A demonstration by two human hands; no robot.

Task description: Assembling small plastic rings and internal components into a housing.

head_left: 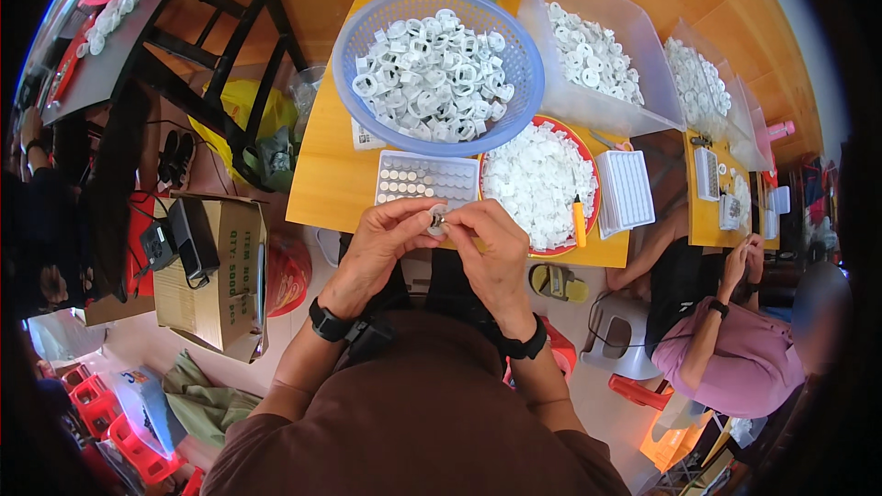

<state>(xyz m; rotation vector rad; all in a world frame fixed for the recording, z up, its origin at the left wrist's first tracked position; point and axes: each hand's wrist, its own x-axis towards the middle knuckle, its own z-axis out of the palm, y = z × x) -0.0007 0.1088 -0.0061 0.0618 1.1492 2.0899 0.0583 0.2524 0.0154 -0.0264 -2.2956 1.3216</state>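
At the table's near edge my two hands meet over a small round whitish plastic part [435,219]. My left hand [386,243] pinches it from one side. The fingertips of my right hand [489,253] close on its other side, where a small metallic bit shows; what exactly they grip is too small to tell. Just beyond my fingers lies a white tray [459,167] with rows of round silvery discs [404,186]. To its right, a red-rimmed round tray [597,207] is heaped with small white plastic pieces [533,179].
Behind stands a blue basket [344,64] full of white plastic parts, beside a clear bin [657,92] of similar parts. A yellow-handled tool [579,222] rests on the red-rimmed tray, near stacked white trays [627,191]. A co-worker [735,340] sits at right; a cardboard box [207,285] stands left.
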